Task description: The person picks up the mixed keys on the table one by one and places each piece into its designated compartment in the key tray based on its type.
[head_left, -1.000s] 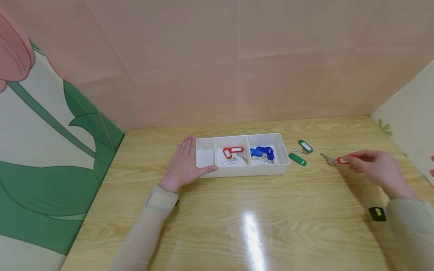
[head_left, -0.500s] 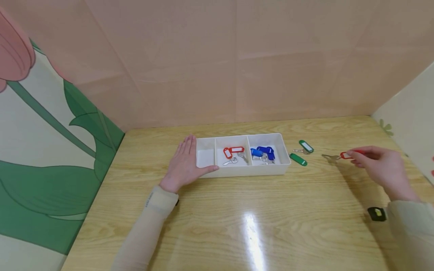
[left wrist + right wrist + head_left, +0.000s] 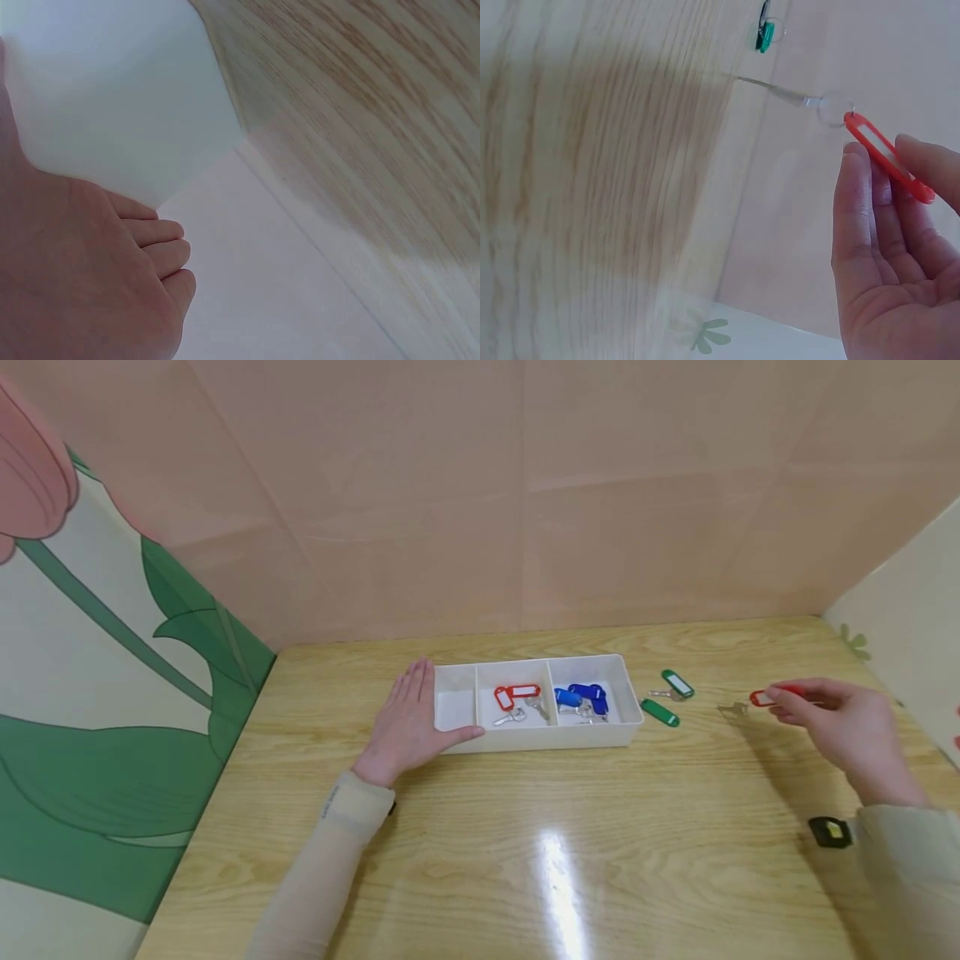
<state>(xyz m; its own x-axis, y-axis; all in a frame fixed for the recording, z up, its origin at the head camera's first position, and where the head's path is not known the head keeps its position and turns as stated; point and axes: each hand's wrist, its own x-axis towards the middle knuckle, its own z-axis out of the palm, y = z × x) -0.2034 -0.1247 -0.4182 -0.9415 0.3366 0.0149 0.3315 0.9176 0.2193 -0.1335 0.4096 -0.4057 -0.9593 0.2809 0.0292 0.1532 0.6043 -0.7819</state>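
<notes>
The tabletop [image 3: 637,843] before me is pale yellowish wood, its grain running mostly from side to side, with a long white glare streaking the near part. At its far edge a dusty-pink wall [image 3: 525,527] goes up, marked by faint creases and seams. To my left stands a panel [image 3: 217,635] printed with a large pink flower and broad green leaves; to my right, a cream wall [image 3: 911,585] carries a small green leaf motif low down and red marks at the edge of view.

My left hand [image 3: 408,722] lies with its fingers straight against the left end of a white tray [image 3: 536,740], the thumb along the front rim. Of the tray's three compartments, the middle one holds red-tagged keys [image 3: 517,693], the right one blue-tagged keys [image 3: 585,696].

My right hand [image 3: 847,727] pinches a red key tag [image 3: 763,697] between thumb and fingers, above the tabletop well to the right of the tray; its key [image 3: 738,708] hangs from a ring, pointing toward the tray. Between them, green-tagged keys [image 3: 660,712] lie on the wood just beside the tray's right end.
</notes>
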